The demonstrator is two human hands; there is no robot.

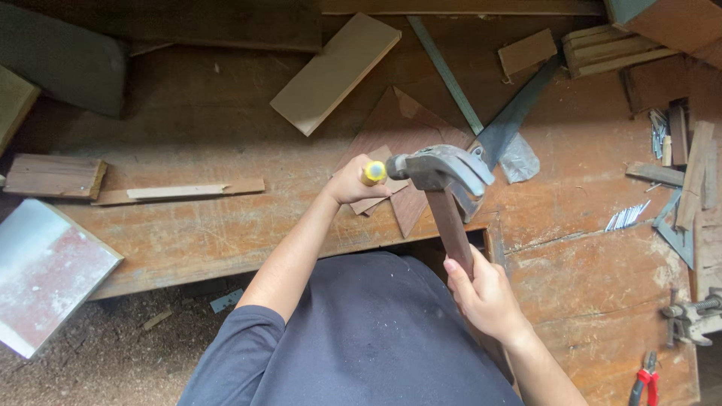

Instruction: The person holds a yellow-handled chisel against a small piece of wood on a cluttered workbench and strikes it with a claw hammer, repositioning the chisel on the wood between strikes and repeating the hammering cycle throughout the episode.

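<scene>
Single view, head-worn camera. Looks steeply down over the wearer's chest onto the wooden desk. Close range: forearms and both hands fill lower centre. Desk's far edge lies at frame top, sawdust-strewn floor at lower left. No second view.

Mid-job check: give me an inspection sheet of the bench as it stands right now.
Surface: worn wooden workbench, scratched and dusty.
Job's things: claw hammer with its face at the yellow-handled tool, over thin wood pieces.
Clutter: light board, wood offcuts, loose nails, hand saw, red-handled pliers.
Grippers: left hand grips the yellow-handled tool; right hand grips the hammer handle.
Cables: nothing seen.
Surroundings: sawdust floor, grey panel.
</scene>
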